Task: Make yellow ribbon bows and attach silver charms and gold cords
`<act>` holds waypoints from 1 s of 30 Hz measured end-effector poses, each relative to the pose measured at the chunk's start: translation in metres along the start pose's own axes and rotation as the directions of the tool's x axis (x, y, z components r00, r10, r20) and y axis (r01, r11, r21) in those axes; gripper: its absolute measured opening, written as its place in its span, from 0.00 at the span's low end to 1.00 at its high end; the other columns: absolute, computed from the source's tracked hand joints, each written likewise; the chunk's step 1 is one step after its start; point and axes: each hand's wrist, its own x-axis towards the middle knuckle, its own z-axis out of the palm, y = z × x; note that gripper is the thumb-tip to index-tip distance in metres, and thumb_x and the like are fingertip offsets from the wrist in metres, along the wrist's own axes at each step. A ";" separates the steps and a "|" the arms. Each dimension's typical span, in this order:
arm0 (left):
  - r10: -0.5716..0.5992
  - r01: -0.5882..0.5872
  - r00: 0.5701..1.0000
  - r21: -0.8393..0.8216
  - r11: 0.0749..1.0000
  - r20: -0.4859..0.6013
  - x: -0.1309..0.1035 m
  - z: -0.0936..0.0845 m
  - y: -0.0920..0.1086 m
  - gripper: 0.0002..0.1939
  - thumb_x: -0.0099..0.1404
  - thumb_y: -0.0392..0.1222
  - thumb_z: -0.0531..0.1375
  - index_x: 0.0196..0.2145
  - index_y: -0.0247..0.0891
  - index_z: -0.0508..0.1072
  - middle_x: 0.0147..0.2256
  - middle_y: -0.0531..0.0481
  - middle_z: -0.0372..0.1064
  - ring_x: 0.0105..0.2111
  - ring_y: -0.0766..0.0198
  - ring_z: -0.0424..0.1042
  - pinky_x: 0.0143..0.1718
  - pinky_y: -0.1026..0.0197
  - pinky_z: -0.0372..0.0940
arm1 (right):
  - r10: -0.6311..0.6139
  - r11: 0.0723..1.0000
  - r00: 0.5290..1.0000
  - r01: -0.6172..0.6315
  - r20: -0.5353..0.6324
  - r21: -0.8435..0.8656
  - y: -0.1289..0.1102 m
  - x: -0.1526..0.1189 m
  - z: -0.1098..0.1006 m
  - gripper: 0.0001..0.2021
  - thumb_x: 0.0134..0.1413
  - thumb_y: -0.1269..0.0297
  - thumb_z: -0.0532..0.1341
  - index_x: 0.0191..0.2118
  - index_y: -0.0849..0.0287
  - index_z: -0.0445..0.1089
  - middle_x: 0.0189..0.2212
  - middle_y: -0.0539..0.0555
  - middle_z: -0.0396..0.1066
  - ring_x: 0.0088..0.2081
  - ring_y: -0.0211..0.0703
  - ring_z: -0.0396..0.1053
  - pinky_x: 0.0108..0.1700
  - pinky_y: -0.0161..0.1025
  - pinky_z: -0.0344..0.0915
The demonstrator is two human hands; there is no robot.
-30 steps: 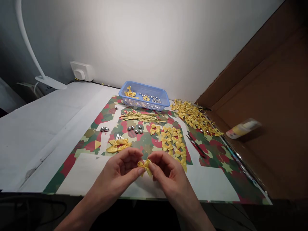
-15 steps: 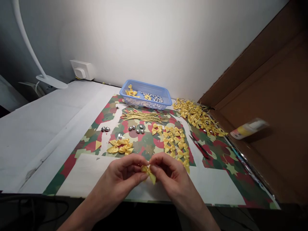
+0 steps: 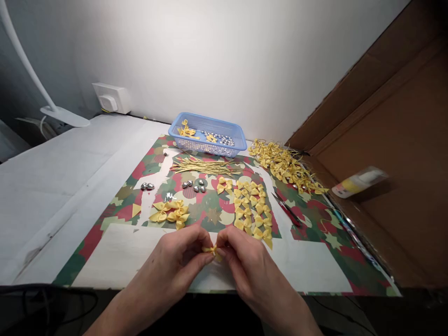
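Watching small yellow ribbon bow (image 3: 213, 251), pinched in fingertips of left hand (image 3: 171, 259) and right hand (image 3: 249, 259), both nearly closed. Bow lies directly between them, long axis apparently crosswise (fingers hide much, I can't swear to it); neither hand looks nearer.

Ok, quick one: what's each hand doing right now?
Left hand: closed, pinching a small yellow bow between thumb and fingers.
Right hand: closed too, pinching the same bow from the other side.
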 end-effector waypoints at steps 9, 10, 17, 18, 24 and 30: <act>-0.059 0.062 0.997 -0.064 0.996 0.058 0.002 -0.002 0.000 0.09 0.69 0.38 0.60 0.29 0.41 0.67 0.29 0.53 0.67 0.32 0.60 0.66 0.34 0.58 0.62 | 0.025 0.998 0.998 -0.022 -0.052 0.065 0.003 -0.001 0.012 0.09 0.68 0.73 0.48 0.37 0.54 0.58 0.33 0.50 0.65 0.34 0.42 0.64 0.36 0.37 0.57; -0.065 0.070 0.996 -0.085 0.994 0.063 0.002 -0.003 0.001 0.09 0.69 0.38 0.60 0.29 0.40 0.67 0.29 0.53 0.67 0.32 0.60 0.66 0.34 0.58 0.62 | 0.036 0.996 0.997 -0.031 -0.066 0.086 0.003 -0.001 0.013 0.08 0.69 0.72 0.48 0.37 0.54 0.59 0.33 0.50 0.65 0.33 0.42 0.64 0.35 0.37 0.57; -0.080 0.097 0.994 -0.261 0.960 0.074 0.002 -0.005 0.002 0.10 0.70 0.40 0.62 0.30 0.40 0.68 0.31 0.55 0.66 0.33 0.63 0.65 0.35 0.60 0.61 | 0.061 0.989 0.987 -0.039 -0.150 0.144 0.000 0.000 0.020 0.08 0.70 0.69 0.48 0.36 0.55 0.58 0.30 0.48 0.64 0.28 0.39 0.62 0.31 0.35 0.58; -0.082 0.098 0.994 -0.287 0.953 0.069 0.002 -0.005 0.002 0.11 0.70 0.40 0.62 0.30 0.40 0.68 0.31 0.55 0.66 0.33 0.63 0.65 0.36 0.61 0.62 | 0.065 0.989 0.985 -0.043 -0.158 0.139 0.001 0.000 0.021 0.08 0.70 0.69 0.48 0.36 0.55 0.59 0.30 0.48 0.64 0.28 0.39 0.62 0.31 0.35 0.58; -0.113 0.109 0.994 -0.391 0.914 0.014 -0.001 -0.002 -0.002 0.06 0.69 0.35 0.64 0.41 0.43 0.70 0.34 0.56 0.69 0.36 0.65 0.70 0.39 0.63 0.66 | 0.047 0.994 0.982 -0.027 -0.182 0.110 0.002 -0.003 0.016 0.06 0.71 0.69 0.50 0.42 0.54 0.63 0.31 0.48 0.67 0.31 0.39 0.65 0.33 0.35 0.60; -0.106 0.099 0.994 -0.365 0.926 0.001 0.000 0.004 -0.005 0.13 0.70 0.34 0.62 0.47 0.46 0.64 0.38 0.56 0.74 0.39 0.62 0.75 0.41 0.61 0.69 | -0.170 0.984 0.971 0.175 -0.165 0.016 -0.007 0.000 0.007 0.08 0.67 0.75 0.55 0.43 0.55 0.68 0.46 0.55 0.68 0.48 0.46 0.69 0.49 0.41 0.66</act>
